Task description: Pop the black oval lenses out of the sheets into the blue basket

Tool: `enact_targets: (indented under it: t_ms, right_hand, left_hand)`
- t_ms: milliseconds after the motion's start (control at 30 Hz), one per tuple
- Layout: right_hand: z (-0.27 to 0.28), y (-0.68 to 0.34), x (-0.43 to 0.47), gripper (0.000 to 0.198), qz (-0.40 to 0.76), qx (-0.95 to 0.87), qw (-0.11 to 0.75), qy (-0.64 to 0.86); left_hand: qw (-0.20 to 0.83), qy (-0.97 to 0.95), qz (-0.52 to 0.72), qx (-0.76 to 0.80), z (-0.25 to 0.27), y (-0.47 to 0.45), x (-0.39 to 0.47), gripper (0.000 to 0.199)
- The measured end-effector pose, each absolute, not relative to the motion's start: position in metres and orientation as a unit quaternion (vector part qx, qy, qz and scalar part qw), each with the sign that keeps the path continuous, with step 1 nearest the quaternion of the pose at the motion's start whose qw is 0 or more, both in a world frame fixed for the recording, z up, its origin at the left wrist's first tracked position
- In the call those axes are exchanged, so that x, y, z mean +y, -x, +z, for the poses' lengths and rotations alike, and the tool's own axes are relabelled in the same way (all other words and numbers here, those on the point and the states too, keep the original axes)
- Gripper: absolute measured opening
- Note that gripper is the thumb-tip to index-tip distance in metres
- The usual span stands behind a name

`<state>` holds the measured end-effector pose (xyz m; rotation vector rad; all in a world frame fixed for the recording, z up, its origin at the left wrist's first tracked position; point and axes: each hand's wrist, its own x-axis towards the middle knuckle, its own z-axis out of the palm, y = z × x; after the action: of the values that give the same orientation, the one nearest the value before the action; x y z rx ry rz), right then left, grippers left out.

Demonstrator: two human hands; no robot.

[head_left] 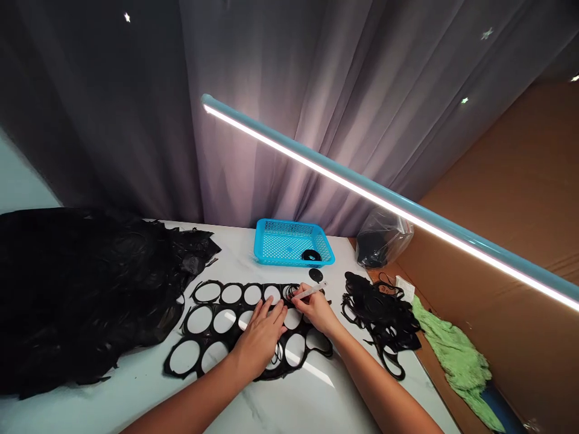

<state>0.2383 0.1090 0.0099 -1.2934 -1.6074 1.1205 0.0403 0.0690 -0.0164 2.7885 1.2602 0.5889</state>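
Observation:
A black sheet [236,337] with rows of large round holes lies flat on the white table. My left hand [259,337] rests on its middle, palm down with fingers stretched out, covering some of the holes. My right hand [316,308] is closed round a slim whitish pen-like tool [311,290], whose exact kind I cannot make out. The tool's lower end is hidden by the fingers, at the sheet's upper right corner. Thin black rings show in the hole there. Just beyond that hand lies a black disc [315,275].
A blue basket [260,250] with a black ring [312,255] stands at the back. A big black heap [90,301] fills the left. Black scraps [382,313], a plastic bag [382,241] and a green cloth [452,355] are at right. A lit lamp tube [339,172] crosses above.

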Motion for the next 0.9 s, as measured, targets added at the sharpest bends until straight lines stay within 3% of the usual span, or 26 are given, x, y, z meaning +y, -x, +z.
enact_targets:
  t_ms: [633,900]
  right_hand:
    - [0.016,-0.237,0.107,0.015,0.343,-0.704,0.335,0.523]
    - [0.007,-0.227,0.096,0.011,0.172,-0.805,0.294,0.486]
  left_hand:
    - [-0.022,-0.900,0.139,0.413,-0.018,-0.038,0.069,0.050]
    - [-0.002,-0.898,0.136,0.419,-0.015,-0.038,0.068,0.049]
